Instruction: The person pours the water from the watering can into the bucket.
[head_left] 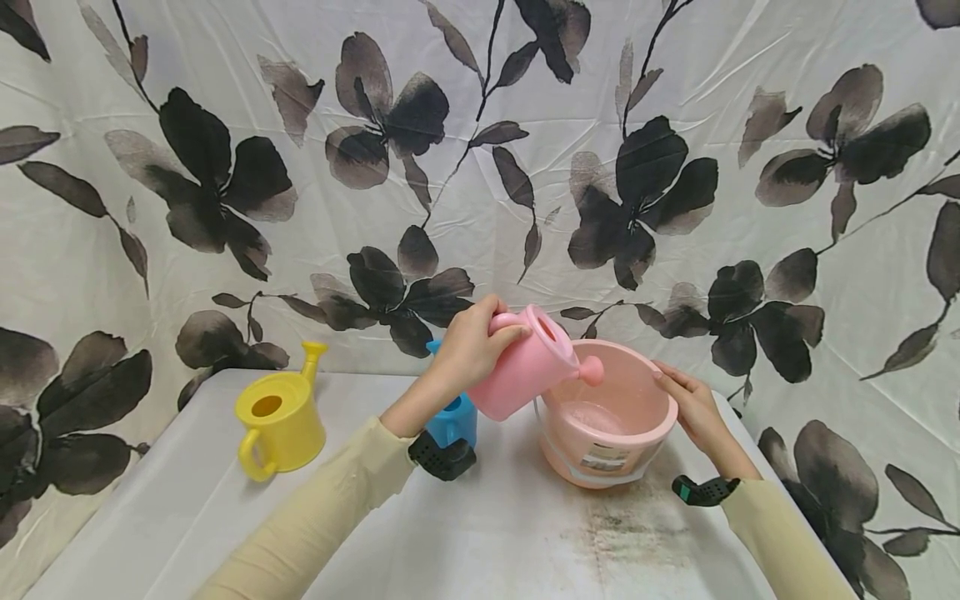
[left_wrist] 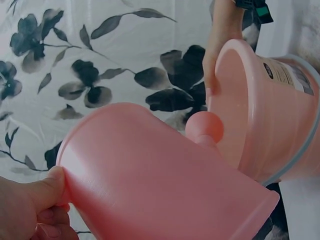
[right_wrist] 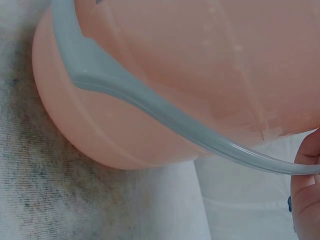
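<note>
My left hand [head_left: 476,342] grips the handle of a pink watering can [head_left: 517,367], holding it off the table and tilted right. Its round spout head [head_left: 591,371] hangs over the left part of a peach-pink bucket [head_left: 607,450]. In the left wrist view the can's body [left_wrist: 160,175] fills the middle, with the thumb [left_wrist: 50,187] against its edge. My right hand [head_left: 693,408] holds the bucket's rim on the right side. The bucket's grey handle [right_wrist: 150,110] hangs down outside it. Whether any water flows from the spout, I cannot tell.
A yellow watering can [head_left: 281,425] stands at the left on the white table [head_left: 360,517]. A blue watering can [head_left: 453,421] stands partly hidden behind my left wrist. Dark stains [head_left: 630,533] mark the cloth before the bucket. A flowered curtain [head_left: 495,192] hangs behind.
</note>
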